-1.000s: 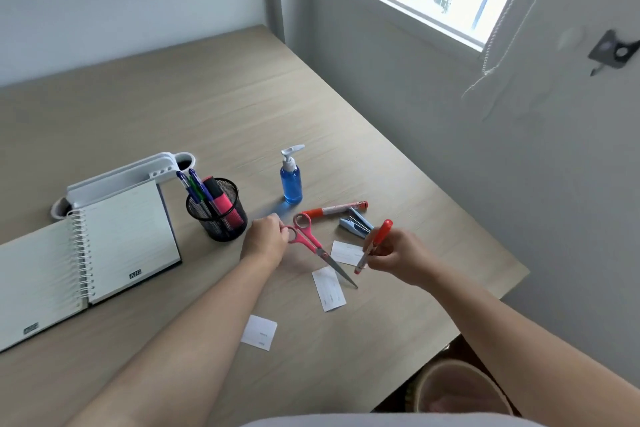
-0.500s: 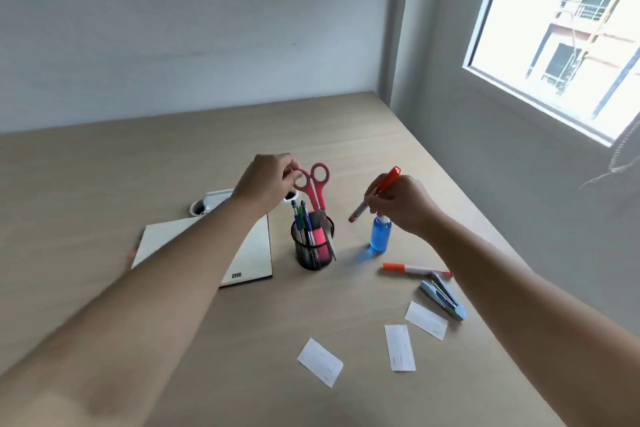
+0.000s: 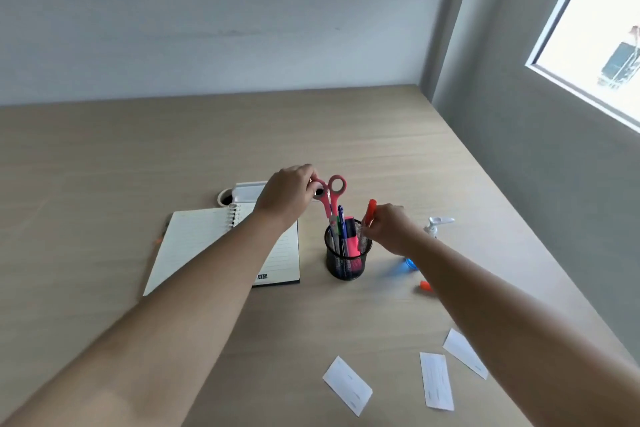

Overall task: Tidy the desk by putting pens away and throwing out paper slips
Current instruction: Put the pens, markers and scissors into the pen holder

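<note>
Both go in the cup [image 3: 348, 256]: left hand [image 3: 287, 196] pinches the scissors [image 3: 330, 199] by a loop, right hand [image 3: 389, 229] grips a light, stiff pen [image 3: 369, 213] mid-barrel.

open notebook [image 3: 207, 246] | sanitizer bottle [image 3: 437, 227] | white organizer [image 3: 247, 191] | window [image 3: 602, 31]

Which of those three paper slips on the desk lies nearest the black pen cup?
The leftmost slip, tilted; it lies most directly below the pen cup. The other two sit farther right.
</note>
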A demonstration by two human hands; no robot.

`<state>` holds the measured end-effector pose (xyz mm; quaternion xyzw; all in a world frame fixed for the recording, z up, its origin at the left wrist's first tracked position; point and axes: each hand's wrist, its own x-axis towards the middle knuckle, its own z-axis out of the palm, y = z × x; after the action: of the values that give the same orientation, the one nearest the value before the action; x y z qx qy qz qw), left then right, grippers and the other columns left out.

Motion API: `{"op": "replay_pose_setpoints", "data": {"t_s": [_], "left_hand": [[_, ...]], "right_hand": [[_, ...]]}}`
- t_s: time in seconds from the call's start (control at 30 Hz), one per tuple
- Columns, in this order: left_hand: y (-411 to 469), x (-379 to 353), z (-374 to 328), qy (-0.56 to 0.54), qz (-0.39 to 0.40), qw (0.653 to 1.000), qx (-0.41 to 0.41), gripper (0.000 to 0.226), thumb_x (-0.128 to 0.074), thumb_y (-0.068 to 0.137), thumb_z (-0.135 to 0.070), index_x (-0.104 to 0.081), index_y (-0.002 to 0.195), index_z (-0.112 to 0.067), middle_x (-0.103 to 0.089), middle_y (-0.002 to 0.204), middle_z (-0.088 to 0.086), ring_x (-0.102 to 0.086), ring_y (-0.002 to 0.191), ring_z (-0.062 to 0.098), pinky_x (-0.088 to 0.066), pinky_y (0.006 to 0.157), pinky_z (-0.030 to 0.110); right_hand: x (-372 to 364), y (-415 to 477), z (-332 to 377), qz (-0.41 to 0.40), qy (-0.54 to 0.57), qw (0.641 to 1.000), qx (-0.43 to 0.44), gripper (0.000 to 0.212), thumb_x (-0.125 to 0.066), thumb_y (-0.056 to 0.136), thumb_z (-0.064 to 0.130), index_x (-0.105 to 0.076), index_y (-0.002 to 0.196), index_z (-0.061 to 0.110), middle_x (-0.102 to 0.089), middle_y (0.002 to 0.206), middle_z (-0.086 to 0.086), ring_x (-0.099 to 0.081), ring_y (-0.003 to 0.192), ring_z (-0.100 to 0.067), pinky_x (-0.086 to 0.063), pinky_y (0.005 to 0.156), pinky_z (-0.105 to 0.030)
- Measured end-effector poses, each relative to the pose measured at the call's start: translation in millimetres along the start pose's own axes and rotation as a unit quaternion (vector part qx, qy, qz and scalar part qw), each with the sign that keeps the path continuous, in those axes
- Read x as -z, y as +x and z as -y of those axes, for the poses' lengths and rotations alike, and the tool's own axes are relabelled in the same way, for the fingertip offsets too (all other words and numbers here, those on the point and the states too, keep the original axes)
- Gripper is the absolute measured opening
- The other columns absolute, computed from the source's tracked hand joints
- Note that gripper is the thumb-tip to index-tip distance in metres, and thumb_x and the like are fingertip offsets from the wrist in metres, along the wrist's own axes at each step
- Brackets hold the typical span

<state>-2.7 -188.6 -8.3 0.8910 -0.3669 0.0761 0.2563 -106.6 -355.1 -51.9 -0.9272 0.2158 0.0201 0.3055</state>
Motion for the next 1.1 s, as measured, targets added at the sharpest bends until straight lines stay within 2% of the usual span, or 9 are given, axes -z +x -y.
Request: {"op": "replay_pose_setpoints", "data": {"t_s": [0.13,0.27,0.37,0.57,0.67,0.77,0.83,0.9,1.1], "left_hand": [[-7,-21,7,-0.016,0.034,0.999,0.012,0.014,-0.06,0.089,-0.014,-0.065,0.097,-0.004,-0.072,0.095,0.013,-0.063,0.089,0.033,-0.046,0.074,0.035],[-14,-38,10,-0.015,0.064,0.998,0.023,0.014,-0.062,0.089,-0.017,-0.065,0.094,-0.005,-0.072,0.092,0.013,-0.065,0.087,0.032,-0.051,0.075,0.039],[-14,-41,11,-0.024,0.064,0.996,0.052,0.014,-0.064,0.087,-0.018,-0.065,0.096,-0.006,-0.072,0.092,0.013,-0.065,0.085,0.031,-0.053,0.075,0.038],[-10,-27,1,0.032,0.048,0.998,0.038,0.031,-0.061,0.087,-0.022,-0.055,0.116,-0.013,-0.062,0.11,0.008,-0.064,0.088,0.031,-0.051,0.072,0.037],[-5,-19,-19,0.04,0.026,0.999,0.01,0.027,-0.058,0.087,-0.016,-0.055,0.114,-0.012,-0.062,0.109,0.008,-0.063,0.089,0.03,-0.049,0.069,0.034],[-1,-17,-55,0.023,0.008,0.999,-0.042,0.022,-0.056,0.086,-0.013,-0.058,0.108,-0.01,-0.063,0.102,0.007,-0.06,0.081,0.024,-0.047,0.068,0.03],[-1,-25,-85,0.001,0.008,0.997,-0.079,0.018,-0.055,0.086,-0.013,-0.06,0.103,-0.01,-0.064,0.098,0.006,-0.059,0.077,0.023,-0.048,0.068,0.031],[-7,-42,-116,-0.021,0.03,0.993,-0.112,0.015,-0.054,0.085,-0.013,-0.061,0.099,-0.01,-0.066,0.094,0.006,-0.061,0.079,0.025,-0.051,0.069,0.033],[-39,-121,-171,-0.006,0.186,0.973,-0.14,0.017,-0.05,0.088,-0.017,-0.061,0.099,-0.011,-0.067,0.102,0.007,-0.063,0.093,0.031,-0.049,0.074,0.034]], "right_hand": [[-11,3,-7,0.026,-0.001,1.0,0.0,0.011,-0.062,0.081,0.019,-0.065,0.08,0.008,-0.058,0.066,-0.008,-0.048,0.068,-0.022,-0.036,0.056,-0.026],[-16,3,-12,0.033,0.002,0.999,-0.001,0.017,-0.064,0.082,0.021,-0.054,0.069,0.018,-0.046,0.057,0.005,-0.04,0.051,-0.012,-0.032,0.046,-0.023],[-17,3,-16,0.024,0.012,1.0,-0.001,0.009,-0.067,0.081,0.022,-0.065,0.085,0.015,-0.047,0.06,0.007,-0.041,0.051,-0.009,-0.035,0.047,-0.022],[-7,-8,-16,-0.048,0.039,0.998,0.013,0.035,-0.067,0.081,0.023,-0.061,0.113,0.01,-0.052,0.065,0.007,-0.051,0.07,-0.014,-0.035,0.053,-0.02],[5,-19,-19,-0.075,0.027,0.996,0.028,0.024,-0.065,0.082,0.022,-0.066,0.105,0.015,-0.059,0.071,0.003,-0.052,0.07,-0.013,-0.037,0.053,-0.018],[22,-39,-28,-0.095,0.031,0.994,0.053,0.011,-0.063,0.081,0.016,-0.069,0.089,0.016,-0.058,0.059,0.006,-0.052,0.062,-0.014,-0.043,0.062,-0.026],[36,-59,-41,-0.127,0.045,0.989,0.063,0.008,-0.062,0.08,0.013,-0.07,0.082,0.013,-0.061,0.058,-0.001,-0.049,0.056,-0.015,-0.041,0.058,-0.021],[49,-79,-64,-0.166,0.041,0.984,0.046,0.008,-0.061,0.079,0.011,-0.069,0.077,0.012,-0.059,0.056,-0.003,-0.045,0.049,-0.013,-0.034,0.05,-0.009],[55,-127,-154,-0.152,0.024,0.984,-0.095,0.011,-0.059,0.079,0.012,-0.07,0.078,0.009,-0.058,0.061,0.001,-0.048,0.055,-0.013,-0.032,0.047,-0.014]]}}
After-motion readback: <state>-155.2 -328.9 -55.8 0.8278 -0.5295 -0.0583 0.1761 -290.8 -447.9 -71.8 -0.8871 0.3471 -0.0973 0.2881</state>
